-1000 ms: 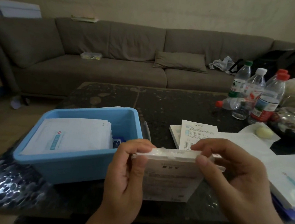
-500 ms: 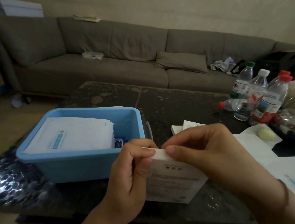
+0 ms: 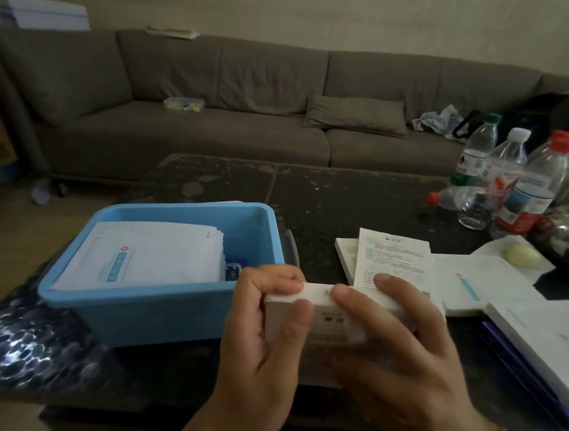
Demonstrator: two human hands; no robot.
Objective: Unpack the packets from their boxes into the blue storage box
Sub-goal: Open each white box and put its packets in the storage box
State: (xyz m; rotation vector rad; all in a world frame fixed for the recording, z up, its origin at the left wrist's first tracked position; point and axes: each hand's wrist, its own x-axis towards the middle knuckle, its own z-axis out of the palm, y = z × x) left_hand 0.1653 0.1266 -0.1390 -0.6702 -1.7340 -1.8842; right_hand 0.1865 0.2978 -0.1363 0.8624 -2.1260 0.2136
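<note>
Both my hands hold a white cardboard box (image 3: 336,319) in front of me, just above the dark table. My left hand (image 3: 265,344) grips its left end, fingers over the top flap and thumb on the front face. My right hand (image 3: 398,356) grips the right side, with fingers lying over the top edge. Left of the box stands the blue storage box (image 3: 151,310), which holds a stack of white packets (image 3: 148,258) and a small blue item (image 3: 233,272).
A folded leaflet (image 3: 392,262) lies on a flat white box behind my hands. More white packets and boxes (image 3: 516,304) lie at the right. Several water bottles (image 3: 519,187) stand at the back right. A grey sofa (image 3: 250,116) runs behind the table (image 3: 340,196).
The box has tilted so its top edge faces me. My right hand has shifted from pinching the top flap at the left end to covering the box's right side.
</note>
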